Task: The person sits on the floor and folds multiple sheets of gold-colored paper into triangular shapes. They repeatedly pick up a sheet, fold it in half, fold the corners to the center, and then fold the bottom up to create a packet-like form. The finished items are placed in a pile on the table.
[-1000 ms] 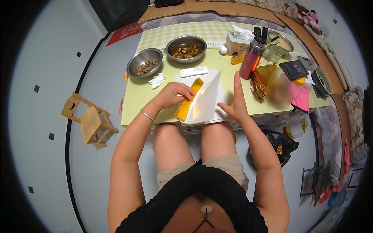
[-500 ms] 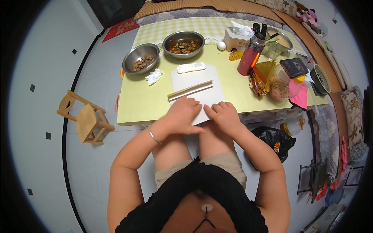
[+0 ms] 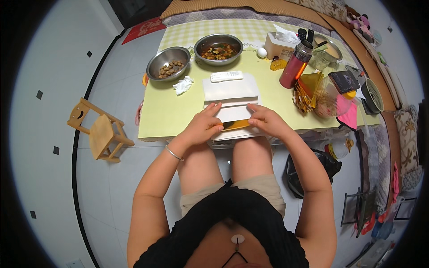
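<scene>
At the near edge of a green table point(image 3: 174, 117), a gold-faced paper point(image 3: 237, 125) is held between 2 bare hands. The folding looks part done: a white flap is turned over, but a gold strip is left uncovered. White paper point(image 3: 228, 91) lies flat just beyond, apparently unworked, with a white packet point(image 3: 226, 76) resting on its far end. To the right, beside a red flask point(image 3: 296, 64), slim gold pieces point(image 3: 304, 100) are gathered in a bundle, seemingly folded already; their number cannot be told.

Both forearms are brought in from below, elbows bent outward, so that the hands are nearly mirrored. By the left hand point(image 3: 202, 126), the paper's left end is held, the index finger stretched forward on the white flap and the thumb set apart at the gold strip. By the right hand point(image 3: 267, 121), the right end is held in the same loose pinch. The undersides of the fingers are hidden.
</scene>
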The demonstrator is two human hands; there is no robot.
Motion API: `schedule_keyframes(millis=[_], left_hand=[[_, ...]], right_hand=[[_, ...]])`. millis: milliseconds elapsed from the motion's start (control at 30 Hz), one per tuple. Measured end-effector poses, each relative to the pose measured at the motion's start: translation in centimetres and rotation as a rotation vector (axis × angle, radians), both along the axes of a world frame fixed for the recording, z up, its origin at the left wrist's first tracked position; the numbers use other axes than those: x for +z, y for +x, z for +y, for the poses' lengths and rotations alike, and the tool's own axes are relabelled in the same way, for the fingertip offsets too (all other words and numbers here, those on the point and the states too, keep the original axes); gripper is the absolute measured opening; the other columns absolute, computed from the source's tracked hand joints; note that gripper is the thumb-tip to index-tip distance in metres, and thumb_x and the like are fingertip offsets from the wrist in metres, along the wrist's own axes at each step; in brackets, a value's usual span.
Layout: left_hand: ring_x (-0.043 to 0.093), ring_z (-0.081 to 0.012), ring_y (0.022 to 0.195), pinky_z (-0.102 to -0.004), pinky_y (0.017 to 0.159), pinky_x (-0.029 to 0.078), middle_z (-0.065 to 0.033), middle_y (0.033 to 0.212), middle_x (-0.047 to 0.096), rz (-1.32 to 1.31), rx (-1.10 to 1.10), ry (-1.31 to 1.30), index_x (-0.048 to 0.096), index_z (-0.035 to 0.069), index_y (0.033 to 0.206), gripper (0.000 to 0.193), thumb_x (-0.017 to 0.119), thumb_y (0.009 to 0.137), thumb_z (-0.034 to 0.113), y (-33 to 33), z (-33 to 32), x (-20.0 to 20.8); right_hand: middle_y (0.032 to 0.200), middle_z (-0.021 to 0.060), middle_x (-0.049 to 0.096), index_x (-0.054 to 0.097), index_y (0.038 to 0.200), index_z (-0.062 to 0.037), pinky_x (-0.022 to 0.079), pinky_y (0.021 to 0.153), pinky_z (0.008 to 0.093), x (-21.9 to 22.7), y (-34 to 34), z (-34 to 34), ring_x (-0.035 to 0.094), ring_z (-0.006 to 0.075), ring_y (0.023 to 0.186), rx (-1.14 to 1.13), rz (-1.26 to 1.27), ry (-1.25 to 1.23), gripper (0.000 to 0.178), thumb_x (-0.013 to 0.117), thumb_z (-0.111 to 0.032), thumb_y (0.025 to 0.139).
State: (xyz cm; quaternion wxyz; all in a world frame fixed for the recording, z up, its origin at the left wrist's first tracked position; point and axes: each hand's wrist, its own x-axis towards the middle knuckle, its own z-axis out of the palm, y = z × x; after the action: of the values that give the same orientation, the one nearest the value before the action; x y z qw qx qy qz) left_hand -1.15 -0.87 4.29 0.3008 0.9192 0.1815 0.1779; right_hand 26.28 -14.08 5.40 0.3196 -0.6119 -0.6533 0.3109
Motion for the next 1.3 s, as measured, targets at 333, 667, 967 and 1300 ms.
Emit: schedule_keyframes(millis=[333,667,967,1300], left_hand=[[0.062,-0.0333,0.085,-0.0415,0.08,0.051,-0.0158,0.089,0.067,-0.008,0.453,0.084,0.068,-0.002,0.08,0.016,0.071,0.084,0.014,3.3,1.2,-1.7],[0.059,-0.04,0.112,-0.0466,0.097,0.047,-0.0217,0.117,0.064,-0.12,0.34,0.451,0.065,0.0,0.112,0.043,0.076,0.083,0.03,4.5,0.1,-0.8],[0.032,-0.0407,0.147,-0.0604,0.118,0.023,-0.0242,0.156,0.038,0.256,0.117,0.467,0.044,-0.004,0.146,0.088,0.061,0.09,0.061,5.0,-3.8,-1.9],[0.028,-0.0456,0.148,-0.0648,0.117,0.02,-0.0254,0.158,0.034,0.269,0.129,0.477,0.041,0.005,0.151,0.089,0.062,0.088,0.064,5.4,-4.3,-2.1]], right_hand=[[0.091,0.015,0.069,0.073,0.088,-0.0037,0.052,0.076,0.0421,-2.3,-0.1,4.4,0.066,0.0326,0.083,-0.423,-0.157,0.087,0.028,0.071,-0.031,0.089],[0.087,0.0114,0.065,0.068,0.085,-0.0089,0.053,0.071,0.0439,-3.3,-1.3,5.8,0.066,0.0314,0.08,-0.557,-0.379,0.14,0.025,0.072,-0.033,0.087],[0.088,0.0111,0.065,0.068,0.086,-0.0091,0.054,0.067,0.0439,-4.0,-1.5,5.9,0.067,0.0316,0.077,-0.585,-0.432,0.186,0.021,0.072,-0.03,0.087],[0.095,0.016,0.064,0.064,0.1,-0.0053,0.055,0.07,0.0454,-4.6,-0.9,5.8,0.067,0.0358,0.081,-0.589,-0.396,0.237,0.025,0.074,-0.024,0.086]])
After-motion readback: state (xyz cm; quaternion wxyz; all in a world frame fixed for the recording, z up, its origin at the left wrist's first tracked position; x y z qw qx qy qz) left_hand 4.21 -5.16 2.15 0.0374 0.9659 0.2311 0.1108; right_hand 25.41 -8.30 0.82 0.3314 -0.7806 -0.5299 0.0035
